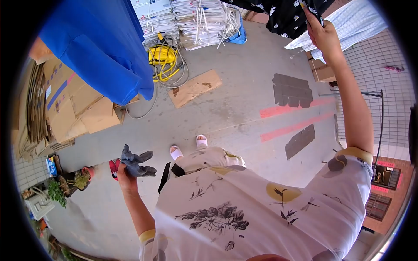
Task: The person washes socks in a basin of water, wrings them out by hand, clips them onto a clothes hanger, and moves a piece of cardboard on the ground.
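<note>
A: What is in the left hand?
B: It grips a dark grey bundle with finger-like ends, closed around its lower part and holding it above the floor.
A: And the right hand?
B: That one is raised high, with its fingers closed at the edge of the black floral cloth. They pinch something small there, but I can't tell what. A pale checked cloth hangs just beside it.
A: What hangs on the other side?
B: A blue cloth, in front of the flattened cardboard.
A: Anything near the floor's far edge?
B: Stacks of paper, tied with white strips. The yellow machine sits just on the near side of them, its hose looped over it. A loose cardboard piece lies between that and the pink slippers on the person's feet.
</note>
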The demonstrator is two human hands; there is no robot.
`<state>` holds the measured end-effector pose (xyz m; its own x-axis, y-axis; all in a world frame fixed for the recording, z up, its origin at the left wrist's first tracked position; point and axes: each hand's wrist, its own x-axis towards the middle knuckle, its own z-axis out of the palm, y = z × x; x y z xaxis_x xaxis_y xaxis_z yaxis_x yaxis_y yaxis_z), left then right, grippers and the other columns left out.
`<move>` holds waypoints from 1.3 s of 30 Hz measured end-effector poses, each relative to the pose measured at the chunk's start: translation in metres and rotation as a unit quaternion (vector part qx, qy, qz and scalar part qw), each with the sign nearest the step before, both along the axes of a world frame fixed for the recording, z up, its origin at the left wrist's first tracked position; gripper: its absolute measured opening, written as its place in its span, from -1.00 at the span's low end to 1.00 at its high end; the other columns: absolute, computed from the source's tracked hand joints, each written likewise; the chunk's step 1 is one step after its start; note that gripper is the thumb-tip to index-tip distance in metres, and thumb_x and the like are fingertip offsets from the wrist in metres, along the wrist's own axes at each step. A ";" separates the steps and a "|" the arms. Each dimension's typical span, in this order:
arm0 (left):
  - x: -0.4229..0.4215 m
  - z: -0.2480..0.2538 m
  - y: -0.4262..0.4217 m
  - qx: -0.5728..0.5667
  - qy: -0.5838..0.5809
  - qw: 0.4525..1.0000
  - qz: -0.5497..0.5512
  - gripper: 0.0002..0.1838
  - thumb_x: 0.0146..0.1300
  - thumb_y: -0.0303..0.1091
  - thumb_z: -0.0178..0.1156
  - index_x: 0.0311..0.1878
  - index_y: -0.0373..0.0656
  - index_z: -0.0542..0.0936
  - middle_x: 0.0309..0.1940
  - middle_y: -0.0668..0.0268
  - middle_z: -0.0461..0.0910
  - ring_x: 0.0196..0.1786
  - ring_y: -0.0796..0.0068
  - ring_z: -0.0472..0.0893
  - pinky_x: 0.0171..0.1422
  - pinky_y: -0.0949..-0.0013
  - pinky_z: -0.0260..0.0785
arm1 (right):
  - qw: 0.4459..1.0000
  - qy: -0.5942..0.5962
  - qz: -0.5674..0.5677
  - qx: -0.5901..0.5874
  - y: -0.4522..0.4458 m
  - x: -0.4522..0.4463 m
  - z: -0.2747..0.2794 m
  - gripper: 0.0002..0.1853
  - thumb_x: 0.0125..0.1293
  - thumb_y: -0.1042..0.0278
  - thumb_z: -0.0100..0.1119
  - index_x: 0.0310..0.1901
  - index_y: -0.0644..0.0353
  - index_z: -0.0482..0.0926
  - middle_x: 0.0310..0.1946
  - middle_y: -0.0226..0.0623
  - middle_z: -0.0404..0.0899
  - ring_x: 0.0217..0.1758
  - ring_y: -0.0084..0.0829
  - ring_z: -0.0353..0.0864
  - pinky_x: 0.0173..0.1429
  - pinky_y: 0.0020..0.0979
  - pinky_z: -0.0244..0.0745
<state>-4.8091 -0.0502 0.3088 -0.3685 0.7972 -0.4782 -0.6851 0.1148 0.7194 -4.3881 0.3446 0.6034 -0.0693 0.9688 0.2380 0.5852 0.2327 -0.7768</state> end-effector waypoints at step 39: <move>0.038 0.011 -0.001 -0.055 -0.009 0.989 0.137 -0.76 0.20 -0.25 0.07 -0.16 -0.15 0.57 -0.23 0.35 0.57 -0.10 0.43 0.50 0.10 0.31 0.32 | 0.942 0.062 0.326 -0.057 0.043 0.071 -0.036 -0.45 0.49 0.05 -0.02 0.41 0.13 0.30 0.22 -0.23 0.44 -0.09 -0.58 0.56 -0.26 -0.66 0.41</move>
<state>-4.7708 -0.0512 0.3198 -0.5546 0.6116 -0.5643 -0.7135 -0.0005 0.7006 -4.3174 0.3877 0.5673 -0.6371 0.7494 0.1803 0.2498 0.4220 -0.8715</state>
